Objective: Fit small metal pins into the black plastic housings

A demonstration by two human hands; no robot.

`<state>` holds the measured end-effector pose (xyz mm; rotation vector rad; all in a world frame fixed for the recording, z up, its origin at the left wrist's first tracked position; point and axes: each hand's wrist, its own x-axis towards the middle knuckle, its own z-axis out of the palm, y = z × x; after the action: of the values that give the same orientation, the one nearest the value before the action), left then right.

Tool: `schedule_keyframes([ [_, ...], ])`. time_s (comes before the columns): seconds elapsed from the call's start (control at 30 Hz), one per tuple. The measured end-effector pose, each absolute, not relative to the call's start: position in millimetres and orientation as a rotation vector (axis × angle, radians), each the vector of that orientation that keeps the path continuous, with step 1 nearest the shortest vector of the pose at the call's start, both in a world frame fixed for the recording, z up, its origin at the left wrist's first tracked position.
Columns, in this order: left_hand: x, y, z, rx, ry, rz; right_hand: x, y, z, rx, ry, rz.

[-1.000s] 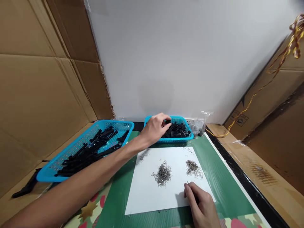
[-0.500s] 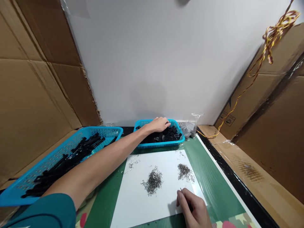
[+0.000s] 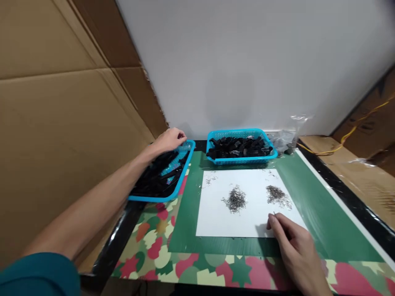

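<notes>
My left hand (image 3: 171,139) is over the far end of a blue basket (image 3: 191,153) on the left, which holds long black pieces (image 3: 157,181). Its fingers are curled downward, and whatever is between them is hidden. Low on the right, my right hand (image 3: 294,238) pinches a thin, slender piece (image 3: 274,213) with its tip just showing between thumb and forefinger. In front of that hand, a pile of small metal bits (image 3: 275,193) lies on a white sheet (image 3: 212,222). A larger metal pile (image 3: 236,200) sits near the middle of the sheet.
A second blue basket (image 3: 243,160) with short black parts (image 3: 240,146) stands against the white wall. Clear plastic bags (image 3: 285,140) are beside it. Cardboard panels (image 3: 61,123) close in the left side. A yellow cord (image 3: 345,139) runs along the right.
My left hand has left the rear basket and moved left to the basket of long pieces. The view has turned left; my right hand keeps its pinch near the sheet.
</notes>
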<state>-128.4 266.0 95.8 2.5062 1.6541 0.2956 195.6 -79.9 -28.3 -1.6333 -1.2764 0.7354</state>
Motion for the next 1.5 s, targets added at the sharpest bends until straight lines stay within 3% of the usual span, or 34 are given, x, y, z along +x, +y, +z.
schedule_keyframes([
  [0.23, -161, 228, 69, 2.408, 1.604, 0.075, 204, -82, -35, -1.643, -1.345, 0.717],
  [0.87, -171, 222, 37, 2.315, 1.655, 0.211, 175, -52, -15, -1.914, -1.58, 0.759],
  [1.23, -161, 192, 78, 2.168, 1.808, 0.662, 172, -42, -13, -2.042, -1.651, 0.75],
  [1.43, -120, 134, 88, 1.977, 1.228, 1.194, 170, -42, -11, -2.044, -1.636, 0.764],
  [1.5, -98, 107, 80, 1.876, 0.979, 1.138, 170, -43, -10, -2.05, -1.632, 0.77],
])
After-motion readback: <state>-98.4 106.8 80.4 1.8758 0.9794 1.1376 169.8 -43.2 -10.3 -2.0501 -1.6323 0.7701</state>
